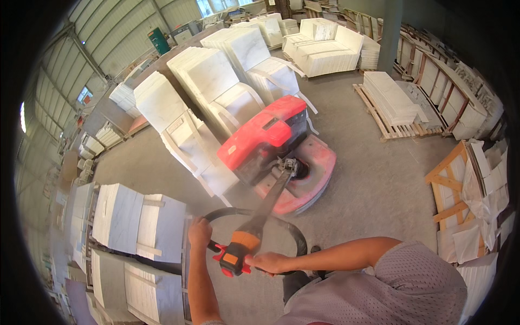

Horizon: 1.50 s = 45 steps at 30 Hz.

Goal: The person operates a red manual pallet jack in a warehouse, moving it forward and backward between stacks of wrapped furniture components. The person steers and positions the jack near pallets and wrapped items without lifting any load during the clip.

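You grip the tiller loop [254, 216] with your left hand [199, 233] and right hand [269, 263], steering the loaded pallet truck [276, 151]; next, mind the slabs [138, 222] close beside you.

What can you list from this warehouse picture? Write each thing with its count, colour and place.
Pallet truck: one, red with black parts, centre of the floor.
Tiller handle: one, black loop with an orange and red control head, low centre.
Stone slab stacks: many, white, loaded ahead of the truck and standing along the left and far end.
Wooden pallet: one, pale brown, upper right, bearing flat white slabs.
Wooden racks: several, brown, along the right wall.
Pillar: one, grey-green, top right.
Floor: grey, dusty concrete.
Left hand: one, gripping the loop's left side.
Right hand: one, gripping beside the control head.
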Each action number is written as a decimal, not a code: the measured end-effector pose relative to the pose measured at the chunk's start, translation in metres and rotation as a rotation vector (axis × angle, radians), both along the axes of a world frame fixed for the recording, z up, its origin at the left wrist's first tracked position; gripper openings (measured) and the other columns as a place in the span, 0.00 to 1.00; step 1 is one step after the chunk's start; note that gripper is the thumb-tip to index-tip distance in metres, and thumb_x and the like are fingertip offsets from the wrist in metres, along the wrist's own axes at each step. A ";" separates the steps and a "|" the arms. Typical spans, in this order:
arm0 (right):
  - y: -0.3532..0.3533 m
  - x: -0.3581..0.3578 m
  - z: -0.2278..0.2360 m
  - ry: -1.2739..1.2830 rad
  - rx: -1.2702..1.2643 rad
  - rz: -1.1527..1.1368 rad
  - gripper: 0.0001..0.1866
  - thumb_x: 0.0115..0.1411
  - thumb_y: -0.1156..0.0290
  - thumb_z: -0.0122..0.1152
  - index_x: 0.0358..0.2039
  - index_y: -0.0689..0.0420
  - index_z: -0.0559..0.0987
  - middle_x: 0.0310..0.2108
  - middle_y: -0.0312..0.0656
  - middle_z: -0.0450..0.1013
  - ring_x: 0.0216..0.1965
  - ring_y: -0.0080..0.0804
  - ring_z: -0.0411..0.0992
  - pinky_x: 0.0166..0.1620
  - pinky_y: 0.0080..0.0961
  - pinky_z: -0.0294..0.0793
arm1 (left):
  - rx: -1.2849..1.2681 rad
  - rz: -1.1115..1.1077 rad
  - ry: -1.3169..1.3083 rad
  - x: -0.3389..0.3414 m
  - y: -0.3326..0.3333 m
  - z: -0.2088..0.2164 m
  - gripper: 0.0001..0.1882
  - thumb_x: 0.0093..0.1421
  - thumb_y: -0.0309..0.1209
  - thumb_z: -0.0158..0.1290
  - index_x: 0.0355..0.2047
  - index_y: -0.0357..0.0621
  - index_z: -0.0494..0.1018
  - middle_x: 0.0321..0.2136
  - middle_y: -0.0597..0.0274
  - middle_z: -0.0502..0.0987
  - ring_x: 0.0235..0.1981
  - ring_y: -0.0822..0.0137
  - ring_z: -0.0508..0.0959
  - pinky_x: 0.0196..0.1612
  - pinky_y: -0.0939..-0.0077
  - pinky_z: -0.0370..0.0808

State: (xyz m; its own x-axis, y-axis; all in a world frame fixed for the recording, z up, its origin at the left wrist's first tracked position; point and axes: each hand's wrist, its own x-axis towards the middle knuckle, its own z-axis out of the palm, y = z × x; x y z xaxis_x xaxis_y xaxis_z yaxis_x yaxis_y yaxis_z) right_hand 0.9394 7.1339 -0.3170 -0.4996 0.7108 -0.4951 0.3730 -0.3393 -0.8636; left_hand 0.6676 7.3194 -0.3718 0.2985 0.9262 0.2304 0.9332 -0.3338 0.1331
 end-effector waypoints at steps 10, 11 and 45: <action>0.068 0.111 -0.076 -0.350 0.430 -0.146 0.35 0.67 0.36 0.39 0.36 0.55 0.81 0.19 0.43 0.74 0.22 0.37 0.75 0.30 0.34 0.73 | -0.189 -0.112 0.028 0.128 0.070 -0.017 0.26 0.65 0.53 0.45 0.35 0.42 0.81 0.30 0.44 0.81 0.33 0.44 0.81 0.36 0.50 0.77; 0.076 0.131 -0.085 -0.418 0.626 -0.183 0.34 0.68 0.38 0.38 0.37 0.55 0.82 0.17 0.44 0.74 0.22 0.39 0.77 0.31 0.36 0.73 | -0.137 -0.177 0.024 0.148 0.079 -0.021 0.27 0.65 0.54 0.45 0.31 0.42 0.81 0.27 0.45 0.81 0.31 0.44 0.81 0.36 0.51 0.77; 0.296 0.252 -0.205 -0.736 1.030 -0.362 0.33 0.64 0.37 0.45 0.26 0.56 0.82 0.45 0.49 0.76 0.45 0.50 0.74 0.45 0.44 0.73 | 0.262 -0.180 -0.124 0.274 0.310 -0.174 0.29 0.68 0.50 0.39 0.26 0.42 0.79 0.25 0.40 0.80 0.31 0.38 0.81 0.38 0.45 0.76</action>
